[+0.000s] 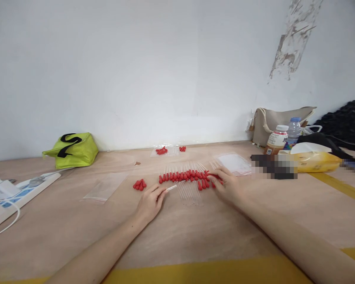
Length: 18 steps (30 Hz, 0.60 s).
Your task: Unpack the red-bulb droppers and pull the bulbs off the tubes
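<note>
Left hand: rests on the table near the middle, thumb and fingertips closed tight on one end of a glass tube.
Glass tube: clear and thin, sticks out to the right of the fingers, its free end close to the loose tubes.
Right hand: lies palm down at the right end of the red row, fingers bent; it seems to pinch one red bulb, but the view is too small to be sure.
Red row: red rubber bulbs side by side in a line from left to right, just beyond both hands, most of them on clear tubes.
Loose tubes: a bunch of bare clear tubes on the near side of the row, between the two hands.
Small red heap: a few bulbs, left of the row, just beyond the left hand.
Flat clear bag: left of the heap.
Far clear bag: by the wall, with more red bulbs on it.
Green pouch: far left, against the wall.
Power strip: left edge, white cables beside it.
Far right: a beige bag, two bottles and a yellow packet.
</note>
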Available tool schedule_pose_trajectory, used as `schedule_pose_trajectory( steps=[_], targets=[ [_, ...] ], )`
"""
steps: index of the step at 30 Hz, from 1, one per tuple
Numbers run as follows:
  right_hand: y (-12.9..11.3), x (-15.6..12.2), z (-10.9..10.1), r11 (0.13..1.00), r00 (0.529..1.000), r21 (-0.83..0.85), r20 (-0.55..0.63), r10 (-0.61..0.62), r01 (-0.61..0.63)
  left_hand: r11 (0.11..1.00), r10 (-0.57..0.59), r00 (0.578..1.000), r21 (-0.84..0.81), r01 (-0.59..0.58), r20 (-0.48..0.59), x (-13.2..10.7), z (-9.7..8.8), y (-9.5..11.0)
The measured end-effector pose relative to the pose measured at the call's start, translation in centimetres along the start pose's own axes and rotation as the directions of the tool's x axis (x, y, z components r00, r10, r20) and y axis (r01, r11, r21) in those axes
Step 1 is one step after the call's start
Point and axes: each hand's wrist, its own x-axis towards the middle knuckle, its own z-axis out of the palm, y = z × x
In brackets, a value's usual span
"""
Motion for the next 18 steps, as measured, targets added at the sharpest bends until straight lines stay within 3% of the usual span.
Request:
schedule_pose_trajectory(
  steps=[4,11,15,18],
  targets=[
    [1.7,0.8,-0.4,0.981,0.978,0.068,-0.089,0.187,-0.182,1.000,-0.007,1.000,0.003,0.007,0.002,0.1,0.4,0.1],
    [3.0,1.1,-0.9,0.925,0.925,0.008,-0.033,0.379,-0.379,0.998,-0.050,0.999,-0.032,0.050,0.007,0.4,0.3,0.4],
    [2.9,1.1,-1.3,0.906,0.914,-0.137,0.015,0.405,-0.400,0.996,-0.032,0.998,-0.081,0.036,0.051,0.8,0.7,0.8],
    [2.5,1.0,-1.4,0.912,0.933,-0.238,0.055,0.356,-0.334,0.980,-0.012,0.994,-0.194,0.033,0.113,0.9,0.7,1.4]
  ],
)
